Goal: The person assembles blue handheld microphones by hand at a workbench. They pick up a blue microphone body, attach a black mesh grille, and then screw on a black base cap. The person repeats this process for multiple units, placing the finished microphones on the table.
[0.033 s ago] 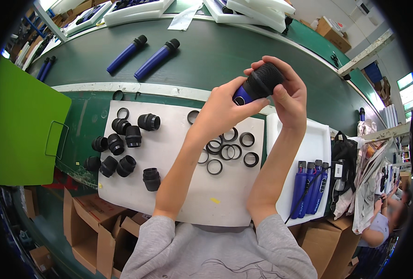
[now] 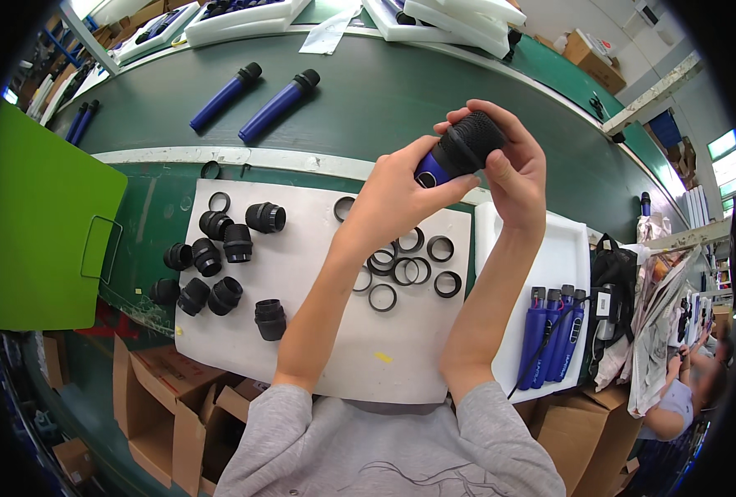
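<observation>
With both hands wrapped on it, the mic (image 2: 470, 142) is up off the table (image 2: 154, 195), long axis slanted, black head aimed up-right, blue end down-left. Left hand (image 2: 397, 184) has its fingers clamped round the body, thumb stretched toward the right; right hand (image 2: 519, 176) cups the head, fingers curled over it. Forearms angle up over the white sheet (image 2: 401, 377).

One held microphone (image 2: 472, 142), nine loose heads (image 2: 225, 296).
</observation>
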A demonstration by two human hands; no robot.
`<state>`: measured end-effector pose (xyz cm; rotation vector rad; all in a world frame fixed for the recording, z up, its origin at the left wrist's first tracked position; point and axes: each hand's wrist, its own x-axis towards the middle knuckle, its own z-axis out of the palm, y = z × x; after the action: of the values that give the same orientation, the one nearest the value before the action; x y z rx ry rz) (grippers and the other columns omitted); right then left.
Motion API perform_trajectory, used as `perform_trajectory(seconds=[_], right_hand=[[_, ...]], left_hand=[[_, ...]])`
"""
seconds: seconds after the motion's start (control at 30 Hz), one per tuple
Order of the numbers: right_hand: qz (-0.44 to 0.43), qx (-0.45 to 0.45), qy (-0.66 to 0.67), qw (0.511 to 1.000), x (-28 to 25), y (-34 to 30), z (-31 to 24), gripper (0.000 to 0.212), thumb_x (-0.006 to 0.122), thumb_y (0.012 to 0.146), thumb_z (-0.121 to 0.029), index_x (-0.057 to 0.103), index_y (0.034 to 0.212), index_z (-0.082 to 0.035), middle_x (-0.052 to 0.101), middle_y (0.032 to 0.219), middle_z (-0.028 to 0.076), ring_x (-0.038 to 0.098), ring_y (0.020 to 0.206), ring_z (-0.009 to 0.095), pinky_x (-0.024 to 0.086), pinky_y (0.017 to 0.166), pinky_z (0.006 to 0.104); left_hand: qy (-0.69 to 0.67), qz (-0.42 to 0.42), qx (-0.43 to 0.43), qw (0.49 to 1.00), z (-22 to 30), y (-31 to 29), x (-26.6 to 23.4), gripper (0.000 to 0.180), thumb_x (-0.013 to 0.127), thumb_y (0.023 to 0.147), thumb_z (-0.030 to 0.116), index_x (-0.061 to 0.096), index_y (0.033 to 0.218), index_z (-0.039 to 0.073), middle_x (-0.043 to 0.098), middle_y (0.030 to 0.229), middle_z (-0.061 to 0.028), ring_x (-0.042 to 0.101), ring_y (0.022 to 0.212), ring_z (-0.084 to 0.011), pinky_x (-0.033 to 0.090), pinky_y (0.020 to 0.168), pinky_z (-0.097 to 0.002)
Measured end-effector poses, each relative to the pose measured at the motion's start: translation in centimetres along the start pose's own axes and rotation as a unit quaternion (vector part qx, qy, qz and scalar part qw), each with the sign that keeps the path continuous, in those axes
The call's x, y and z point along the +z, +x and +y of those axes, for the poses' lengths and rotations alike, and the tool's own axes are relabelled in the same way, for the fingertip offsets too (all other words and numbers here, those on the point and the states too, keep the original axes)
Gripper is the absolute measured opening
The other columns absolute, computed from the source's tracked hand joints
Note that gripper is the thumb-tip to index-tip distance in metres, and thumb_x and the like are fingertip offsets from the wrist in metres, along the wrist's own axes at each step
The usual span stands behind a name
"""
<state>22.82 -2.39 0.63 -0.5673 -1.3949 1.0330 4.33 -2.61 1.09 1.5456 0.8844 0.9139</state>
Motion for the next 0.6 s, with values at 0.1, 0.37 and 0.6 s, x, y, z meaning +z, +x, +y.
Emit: perform_trajectory(seconds=[0.1,0.37,0.6], right_hand=[[0.011,0.009,-0.010,1.000,0.4,0.1,-0.1,0.067,0.079,0.086,-0.036,0.056,0.133,0.006,0.067,0.119,0.023,0.068,0.111,0.035,0.056,0.097,0.0460],[0.031,0.007,-0.002,0.999,0.3,0.1,0.0,0.065,0.079,0.087,-0.035,0.056,0.131,0.006,0.069,0.117,0.023,0.070,0.107,0.032,0.057,0.095,0.0440],[0.054,0.018,-0.029,0.998,1.3,0.2,-0.1,0.061,0.080,0.087,-0.029,0.056,0.130,0.006,0.069,0.117,0.022,0.070,0.108,0.029,0.058,0.093,0.0408]], left_hand=[[0.059,0.038,0.038,0.997,-0.1,0.0,0.2,0.045,0.080,0.081,0.033,0.064,0.102,-0.003,0.068,0.071,-0.0103,0.066,0.059,-0.0182,0.052,0.058,-0.0321],[0.061,0.055,0.049,0.995,-0.1,-0.2,0.6,0.040,0.081,0.082,0.027,0.066,0.108,0.000,0.066,0.074,-0.0047,0.059,0.062,-0.0088,0.047,0.057,-0.0253],[0.126,0.115,0.087,0.982,-0.2,-0.2,0.6,0.046,0.082,0.082,0.028,0.065,0.113,-0.001,0.070,0.078,-0.0096,0.067,0.067,-0.0141,0.053,0.061,-0.0285]])
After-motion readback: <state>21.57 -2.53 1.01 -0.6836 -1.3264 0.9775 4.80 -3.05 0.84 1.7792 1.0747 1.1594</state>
